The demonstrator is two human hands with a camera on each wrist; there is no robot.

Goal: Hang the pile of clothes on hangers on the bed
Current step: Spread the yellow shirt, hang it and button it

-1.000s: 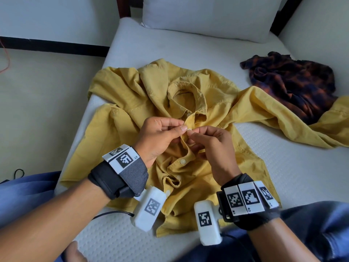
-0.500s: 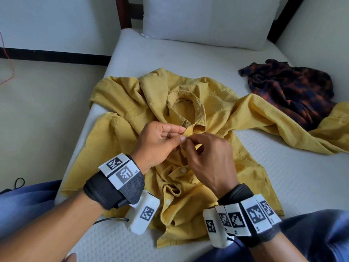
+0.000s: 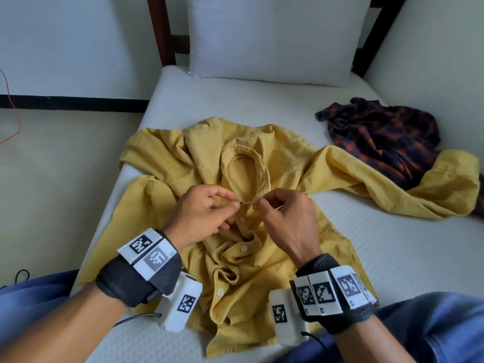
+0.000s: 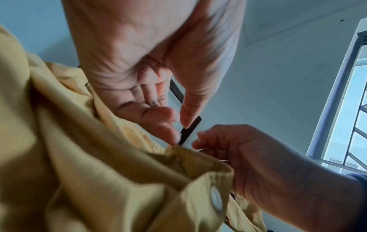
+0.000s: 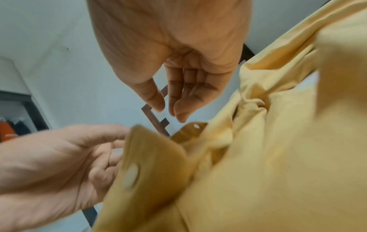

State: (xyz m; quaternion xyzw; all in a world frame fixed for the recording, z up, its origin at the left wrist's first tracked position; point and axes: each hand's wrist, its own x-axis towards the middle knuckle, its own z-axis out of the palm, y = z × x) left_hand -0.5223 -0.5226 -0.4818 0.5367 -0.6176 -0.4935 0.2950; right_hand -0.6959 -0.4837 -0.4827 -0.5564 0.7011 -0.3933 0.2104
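A yellow button-up shirt [image 3: 262, 284] lies front-up on the white bed [image 3: 392, 258], sleeves spread, collar [image 3: 246, 163] toward the pillow. Both hands meet just below the collar. My left hand [image 3: 233, 205] pinches the left front edge and my right hand [image 3: 260, 204] pinches the right one, with a thin strip of cloth taut between them. The right wrist view shows the right hand [image 5: 168, 109] just above a buttonhole [image 5: 196, 126], and a white button [image 5: 131, 174] on the flap by the left fingers. Lower buttons [image 3: 244, 248] look fastened.
A dark orange-and-navy plaid shirt [image 3: 379, 132] is crumpled at the back right, partly under the yellow sleeve. A white pillow [image 3: 269, 38] leans on the dark bed frame [image 3: 159, 30]. The bed's left edge drops to pale floor [image 3: 52, 179]. My blue-jeaned knees [image 3: 432, 323] flank the shirt.
Both hands have moved up the shirt's front from the middle buttons to just under the collar, and have drawn slightly apart. The collar opening looks wider. The head view has tilted up.
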